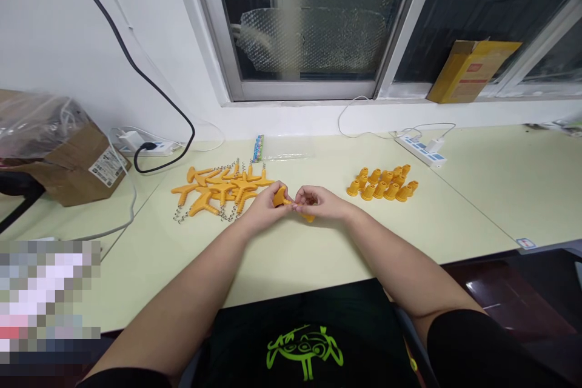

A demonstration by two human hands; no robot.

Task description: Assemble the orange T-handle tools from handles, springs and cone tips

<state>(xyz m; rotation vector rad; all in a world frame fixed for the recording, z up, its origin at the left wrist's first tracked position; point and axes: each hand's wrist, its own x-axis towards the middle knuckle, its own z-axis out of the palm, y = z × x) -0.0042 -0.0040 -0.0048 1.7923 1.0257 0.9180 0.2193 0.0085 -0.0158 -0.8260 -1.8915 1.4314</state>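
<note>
My left hand is closed around a yellow corkscrew handle in front of me. My right hand meets it fingertip to fingertip, its thumb and fingers pinched at the inner end of that piece. What the right fingertips grip is mostly hidden. Another bit of yellow plastic shows just under the right fingers; whether it is held or lies on the table I cannot tell. To the left is a heap of yellow T-handled corkscrews with metal spirals. On the right stand several yellow ribbed sleeves, grouped upright.
A clear plastic bag with a colourful header lies behind the hands. Power strips with cables sit along the wall. At the left are an opened cardboard box and a black cable. A yellow carton leans on the windowsill.
</note>
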